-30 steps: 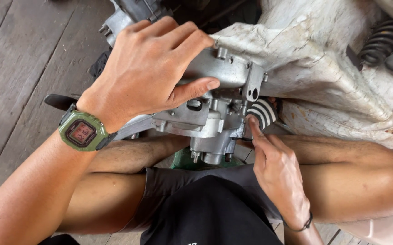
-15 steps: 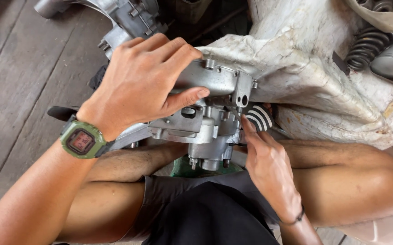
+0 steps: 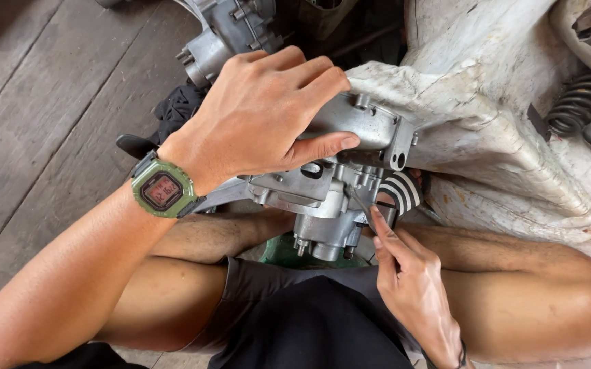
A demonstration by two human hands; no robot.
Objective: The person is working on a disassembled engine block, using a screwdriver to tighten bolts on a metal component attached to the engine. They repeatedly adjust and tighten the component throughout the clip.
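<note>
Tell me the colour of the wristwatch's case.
Olive green, on the left wrist; wristwatch shows in the head view.

We see bare forearms, no sleeves. Left wrist carries a digital watch: olive-green square case, dark strap, reddish-tinted display. Right wrist has a thin dark cord bracelet, only partly in frame at the bottom edge. Dark charcoal shorts, hem ending above the knees, legs bare below. Left hand and right hand both ungloved, no rings visible on the fingers we can see.
</note>
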